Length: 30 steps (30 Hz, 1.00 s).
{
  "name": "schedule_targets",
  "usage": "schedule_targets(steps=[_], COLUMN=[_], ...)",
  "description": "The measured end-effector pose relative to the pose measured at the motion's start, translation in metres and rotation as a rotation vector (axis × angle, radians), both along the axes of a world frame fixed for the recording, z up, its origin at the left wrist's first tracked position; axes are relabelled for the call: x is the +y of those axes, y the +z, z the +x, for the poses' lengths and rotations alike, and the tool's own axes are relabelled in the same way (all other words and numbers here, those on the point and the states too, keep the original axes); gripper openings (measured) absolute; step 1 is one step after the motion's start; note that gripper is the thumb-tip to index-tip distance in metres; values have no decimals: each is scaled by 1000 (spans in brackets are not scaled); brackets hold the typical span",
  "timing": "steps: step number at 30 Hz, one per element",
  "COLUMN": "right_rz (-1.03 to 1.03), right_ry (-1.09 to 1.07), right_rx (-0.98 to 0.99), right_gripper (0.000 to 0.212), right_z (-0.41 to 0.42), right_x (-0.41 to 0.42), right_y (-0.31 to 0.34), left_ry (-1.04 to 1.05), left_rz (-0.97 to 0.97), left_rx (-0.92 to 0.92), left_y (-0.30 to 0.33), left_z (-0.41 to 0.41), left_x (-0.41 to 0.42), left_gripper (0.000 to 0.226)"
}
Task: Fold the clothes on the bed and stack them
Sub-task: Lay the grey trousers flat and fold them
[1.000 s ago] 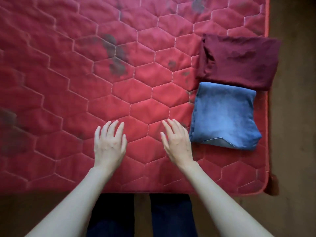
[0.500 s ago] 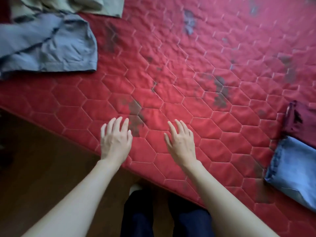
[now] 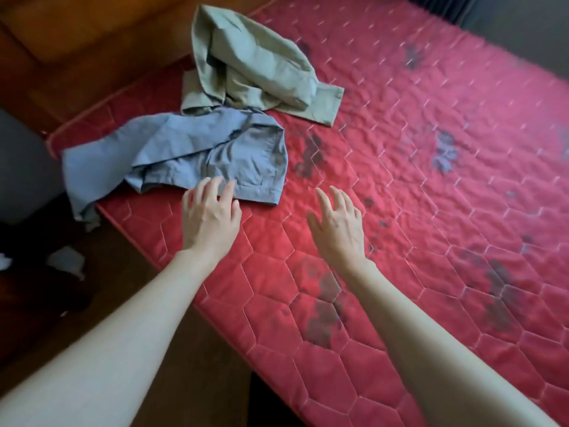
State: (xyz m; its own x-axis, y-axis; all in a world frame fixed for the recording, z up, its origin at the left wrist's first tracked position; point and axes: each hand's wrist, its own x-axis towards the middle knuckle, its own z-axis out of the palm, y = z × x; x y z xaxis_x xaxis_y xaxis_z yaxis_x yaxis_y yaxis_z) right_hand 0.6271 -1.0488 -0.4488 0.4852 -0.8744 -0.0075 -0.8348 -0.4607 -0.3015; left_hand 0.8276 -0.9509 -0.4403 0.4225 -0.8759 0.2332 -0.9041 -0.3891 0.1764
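Clothes lie unfolded on the red quilted mattress (image 3: pixel 431 180): crumpled khaki trousers (image 3: pixel 249 63) near the far edge, blue-grey shorts (image 3: pixel 197 155) touching them, partly hanging over the side. Left hand (image 3: pixel 209 220), fingers straight, reaches the shorts' hem and holds nothing. Right hand (image 3: pixel 338 226) is spread above bare mattress.
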Motion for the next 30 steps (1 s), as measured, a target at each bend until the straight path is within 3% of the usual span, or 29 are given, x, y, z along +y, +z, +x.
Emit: schedule_targets(steps=[7, 12, 17, 20, 23, 27, 30], right_rz=[61, 63, 49, 9, -104, -255, -205], right_ry=[68, 257, 443, 506, 606, 644, 649], right_rx=[10, 37, 87, 87, 88, 78, 126], right_gripper=[51, 52, 65, 72, 74, 50, 27], right_z=[66, 105, 123, 130, 134, 138, 143], right_x=[-63, -82, -95, -107, -117, -123, -129], right_y=[-48, -116, -170, -184, -188, -185, -169], left_ry=[-78, -70, -38, -162, -118, -116, -162], left_rz=[41, 260, 467, 453, 404, 336, 212], left_rx=[-48, -44, -93, -195, -213, -197, -148], left_y=[-48, -123, -160, -168, -170, -166, -152], left_z=[72, 132, 204, 232, 246, 251, 248], left_x=[-61, -56, -30, -30, -40, -47, -46], left_gripper=[39, 50, 76, 83, 78, 53, 52])
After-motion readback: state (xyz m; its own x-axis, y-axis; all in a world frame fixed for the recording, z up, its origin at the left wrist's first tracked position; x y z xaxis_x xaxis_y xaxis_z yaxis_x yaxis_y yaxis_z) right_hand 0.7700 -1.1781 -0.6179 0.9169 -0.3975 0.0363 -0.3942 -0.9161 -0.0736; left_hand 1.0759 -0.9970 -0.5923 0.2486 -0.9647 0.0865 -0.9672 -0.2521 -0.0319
